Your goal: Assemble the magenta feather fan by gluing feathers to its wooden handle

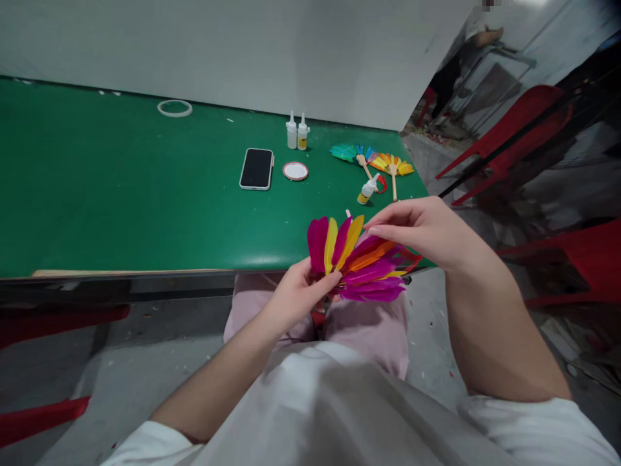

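A feather fan [361, 262] in magenta, yellow and orange is spread over the table's front edge, above my lap. My left hand [308, 288] grips it at the base, thumb on top where the feathers meet. At the fan's upper edge, my right hand [417, 226] has thumb and fingertips pinched together on a magenta feather [369, 243]. The fan's handle is hidden. Just beyond my right hand, a small glue bottle [367, 190] with a yellow label leans to the right on the green table [145, 207].
Two finished-looking feather fans, one blue-green [352, 153] and one yellow-orange [394, 164], lie at the table's right end. Farther back are two upright glue bottles [297, 134], a phone [256, 169], a round white lid [295, 171] and a white ring [174, 109]. Red chairs [524, 123] stand right.
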A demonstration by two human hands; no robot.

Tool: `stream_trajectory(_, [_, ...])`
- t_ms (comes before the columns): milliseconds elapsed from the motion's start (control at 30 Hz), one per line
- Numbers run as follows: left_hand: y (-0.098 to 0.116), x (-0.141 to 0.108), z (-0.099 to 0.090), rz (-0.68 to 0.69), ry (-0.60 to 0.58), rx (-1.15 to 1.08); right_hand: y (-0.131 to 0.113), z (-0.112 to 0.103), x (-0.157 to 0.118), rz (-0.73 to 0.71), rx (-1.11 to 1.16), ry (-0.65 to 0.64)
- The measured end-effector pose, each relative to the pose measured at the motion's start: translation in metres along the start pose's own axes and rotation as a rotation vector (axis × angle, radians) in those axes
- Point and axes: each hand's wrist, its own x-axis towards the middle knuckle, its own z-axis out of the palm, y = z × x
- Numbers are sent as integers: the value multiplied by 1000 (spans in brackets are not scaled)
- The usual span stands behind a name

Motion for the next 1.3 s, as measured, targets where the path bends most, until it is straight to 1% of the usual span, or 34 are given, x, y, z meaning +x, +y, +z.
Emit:
stream_trajectory(100, [0,0,0,2,-15,2,-2,3,0,-5,34,-23])
stream_trajectory(167, [0,0,0,-7,-16,0,-2,4,-1,-10,49,-14])
stream_trajectory(400, [-3,-2,1,-56,-1,-104,1,9,-1,-20,54,101])
stream_trajectory(500, [-2,-3,2,-67,-15,-141,3,10,0,-42,87,124])
stream_trajectory(633, [-2,-3,0,-82,-30,-143,0,11,-2,-57,70,109])
stream_trajectory(767, [-3,-3,-2,-90,-35,-134,-3,11,-6,-72,71,64])
stream_trajectory(933, [-2,-3,0,-83,-25,-172,1,11,-5,-73,79,40])
stream_trajectory(1133, [0,-3,1,-85,-27,-193,1,14,-4,-83,4,-8])
stream_trajectory(1233, [1,-4,1,-89,-26,-193,-1,15,-5,-62,-46,-10])
stream_trajectory(1300, [1,-4,1,-93,-23,-193,-1,15,-4,-55,-44,16])
